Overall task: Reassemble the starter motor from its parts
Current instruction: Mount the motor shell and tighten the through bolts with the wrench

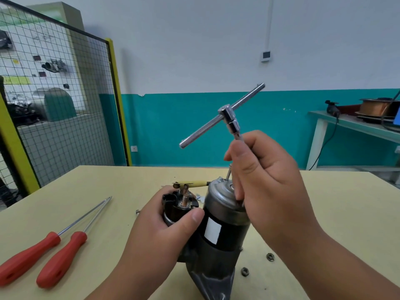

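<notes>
A wall [194, 40], white above and teal below, runs behind a pale yellow table [65, 191]. On the left stands a wire mesh screen [65, 105] in a yellow frame. On the right, a green workbench [355, 126] with white legs sits against the wall, and a small white panel [265, 55] is fixed higher up.

The T-handle wrench [225, 114] is bright polished metal, the starter motor [225, 221] has a dull grey metal cap over a glossy black body, the screwdrivers [46, 254] have smooth red plastic grips, and the desk [335, 208] looks matt pale wood.
</notes>
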`<state>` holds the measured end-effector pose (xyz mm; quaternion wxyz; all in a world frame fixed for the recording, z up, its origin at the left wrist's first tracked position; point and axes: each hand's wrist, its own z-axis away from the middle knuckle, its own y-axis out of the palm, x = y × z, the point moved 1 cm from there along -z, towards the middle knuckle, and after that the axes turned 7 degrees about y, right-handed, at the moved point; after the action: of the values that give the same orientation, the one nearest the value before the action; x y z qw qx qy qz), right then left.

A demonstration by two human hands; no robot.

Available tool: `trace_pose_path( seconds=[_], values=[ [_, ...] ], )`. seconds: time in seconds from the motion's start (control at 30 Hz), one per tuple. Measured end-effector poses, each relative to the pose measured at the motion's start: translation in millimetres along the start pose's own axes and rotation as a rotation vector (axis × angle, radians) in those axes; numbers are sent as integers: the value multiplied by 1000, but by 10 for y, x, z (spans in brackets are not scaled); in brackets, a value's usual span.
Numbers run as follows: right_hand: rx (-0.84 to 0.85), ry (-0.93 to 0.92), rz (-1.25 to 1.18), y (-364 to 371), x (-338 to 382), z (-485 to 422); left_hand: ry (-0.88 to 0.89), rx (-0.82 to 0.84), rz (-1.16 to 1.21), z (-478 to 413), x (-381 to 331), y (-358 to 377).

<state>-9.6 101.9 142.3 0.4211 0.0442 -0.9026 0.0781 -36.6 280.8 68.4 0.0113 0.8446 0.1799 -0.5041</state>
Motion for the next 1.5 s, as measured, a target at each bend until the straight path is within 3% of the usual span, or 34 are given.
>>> trace_pose_path(
  seconds=[0.2, 0.5, 0.77, 1.17, 1.33, 1.5],
  values=[
    [53, 255, -191, 32, -72, -87, -37, -50, 71, -39, 49, -29],
    [-112, 531, -863, -115, -46, -262, -62, -51, 115, -56, 110, -51],
    [-62, 447, -447, -58, -122, -215, -117, -97, 110, -84, 142, -37],
    [101, 246, -55, -64, -81, -159, -88, -78, 63, -83, 157, -48],
    [157, 180, -75, -74, -108, -138, -87, -63, 80, -82, 153, -49],
    [78, 186, -215, -4, -186, -129, -68, -53, 66, -76, 160, -49]
  ],
)
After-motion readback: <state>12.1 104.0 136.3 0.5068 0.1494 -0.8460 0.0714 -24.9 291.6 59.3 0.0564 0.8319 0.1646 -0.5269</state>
